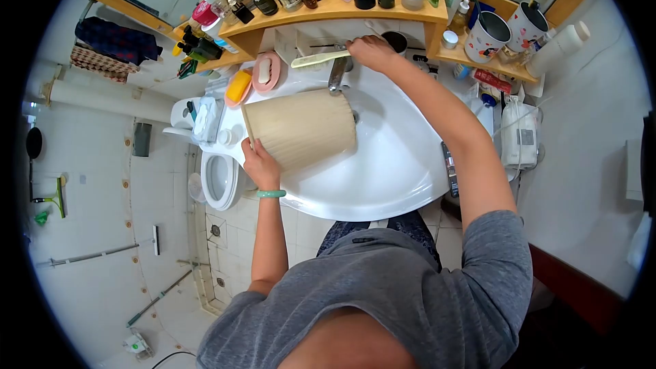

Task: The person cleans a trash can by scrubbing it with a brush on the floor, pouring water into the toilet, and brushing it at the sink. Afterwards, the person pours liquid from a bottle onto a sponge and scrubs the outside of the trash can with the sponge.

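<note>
A ribbed beige bin [304, 130] lies tilted on its side in the white sink [403, 157], its rim facing left. My left hand [262, 164] grips that rim, thumb and fingers closed around its lower edge. Behind the chrome faucet [337, 74], my right hand [371, 52] is closed at the end of a long, flat, pale green stick [318, 59], which points left above the faucet. Its other end is hidden by my fingers, so I cannot tell what tool it is. A dark-mouthed cup [396, 42] stands just right of my right hand.
Two pink soap dishes [275, 72] sit on the sink's back left edge, with a yellow bar [238, 86] in one. A wooden shelf [328, 12] crowded with bottles and jars overhangs the back. Patterned cups [487, 37] stand right. The toilet [220, 179] is at left.
</note>
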`<action>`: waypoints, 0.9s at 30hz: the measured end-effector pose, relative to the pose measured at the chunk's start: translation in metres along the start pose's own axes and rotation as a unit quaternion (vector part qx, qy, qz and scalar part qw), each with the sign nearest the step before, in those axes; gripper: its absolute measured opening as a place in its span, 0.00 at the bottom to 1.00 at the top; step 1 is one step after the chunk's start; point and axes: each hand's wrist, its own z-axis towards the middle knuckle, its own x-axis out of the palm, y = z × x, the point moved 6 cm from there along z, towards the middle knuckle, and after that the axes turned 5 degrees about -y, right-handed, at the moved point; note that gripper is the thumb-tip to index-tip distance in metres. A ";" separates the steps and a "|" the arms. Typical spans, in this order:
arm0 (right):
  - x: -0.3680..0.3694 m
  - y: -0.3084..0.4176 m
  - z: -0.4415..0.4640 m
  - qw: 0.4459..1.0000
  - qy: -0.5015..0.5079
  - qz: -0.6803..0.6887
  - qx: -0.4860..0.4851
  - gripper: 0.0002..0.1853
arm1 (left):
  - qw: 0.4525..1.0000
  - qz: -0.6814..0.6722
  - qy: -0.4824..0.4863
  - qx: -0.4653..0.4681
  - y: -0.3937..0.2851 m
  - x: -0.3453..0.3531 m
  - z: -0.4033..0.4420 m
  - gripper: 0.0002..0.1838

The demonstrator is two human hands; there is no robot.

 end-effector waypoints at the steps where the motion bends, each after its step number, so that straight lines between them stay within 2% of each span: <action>1: -0.002 0.001 0.001 1.000 -0.002 -0.001 0.001 0.09 | 1.000 -0.001 0.000 0.002 0.000 0.001 0.001 0.10; 3: -0.004 0.002 -0.005 0.998 -0.012 0.017 0.064 0.09 | 1.000 0.002 0.002 -0.022 0.008 0.000 0.001 0.11; 4: -0.003 0.007 -0.012 0.998 -0.013 0.019 0.064 0.09 | 1.000 0.004 0.002 -0.021 0.009 -0.002 0.002 0.11; 6: -0.012 0.016 -0.039 0.987 -0.116 0.070 0.081 0.09 | 1.000 0.026 -0.013 -0.012 0.010 -0.006 0.004 0.11; 8: -0.021 0.038 -0.085 0.989 -0.061 0.081 0.105 0.13 | 0.999 0.029 -0.009 -0.011 0.011 -0.009 0.005 0.11; 10: -0.018 0.057 -0.141 0.971 -0.072 0.143 0.177 0.18 | 0.999 0.033 -0.008 -0.013 0.013 -0.009 0.006 0.11; 13: 0.016 0.083 -0.195 0.899 -0.033 0.304 0.314 0.23 | 0.999 0.037 -0.006 -0.018 0.014 -0.008 0.006 0.13; 15: 0.038 0.096 -0.205 0.868 -0.013 0.343 0.359 0.23 | 0.999 0.045 -0.006 -0.021 0.013 -0.008 0.008 0.14; 19: 0.057 0.112 -0.196 0.862 -0.065 0.352 0.360 0.22 | 0.999 0.017 0.022 -0.042 0.010 -0.009 0.011 0.17; 21: 0.059 0.109 -0.187 0.857 -0.006 0.332 0.393 0.21 | 0.998 -0.006 0.053 -0.019 0.006 -0.006 0.009 0.20; 25: 0.059 0.094 -0.152 0.877 0.003 0.303 0.373 0.20 | 0.999 -0.018 0.038 -0.012 0.011 -0.005 0.008 0.20; 27: 0.073 0.084 -0.126 0.895 0.013 0.296 0.333 0.19 | 0.998 -0.032 -0.001 0.054 0.010 -0.009 0.008 0.21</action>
